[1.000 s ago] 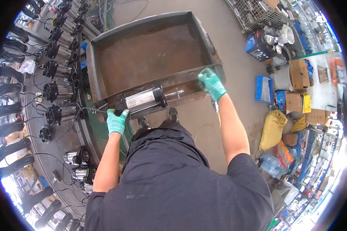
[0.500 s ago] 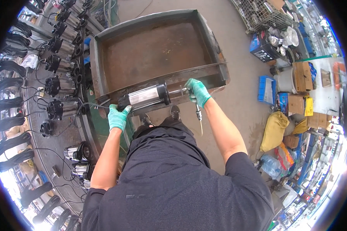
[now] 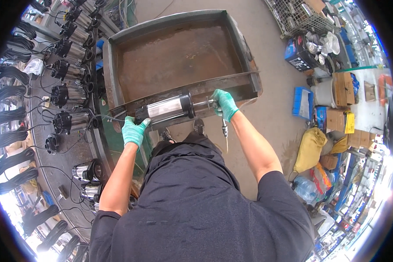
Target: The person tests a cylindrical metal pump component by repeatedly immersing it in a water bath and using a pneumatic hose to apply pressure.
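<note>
A submersible pump (image 3: 165,109) with a shiny steel body and black ends lies on its side over the near edge of a metal trough (image 3: 111,70). Green-gloved, my left hand (image 3: 134,130) is closed around its black left end, thumb on top, where a cable leaves. From the right end sticks a thin metal shaft-like piece (image 3: 201,105). My right hand (image 3: 225,105), gloved the same, is wrapped around a metal fitting at the tip of that piece. A connector with a pale thin hose (image 3: 225,131) hangs below this hand. The glove hides most of the fitting.
Several similar pumps (image 3: 70,96) with coiled black cables stand on a bench to the left. On the right are a blue bin (image 3: 302,102), a yellow sack (image 3: 311,148), cardboard boxes (image 3: 343,89) and a wire cage (image 3: 299,15). Shallow brownish liquid lies in the trough.
Almost nothing differs. The view has shifted slightly, while both hands keep their hold on the pump and the fitting.
</note>
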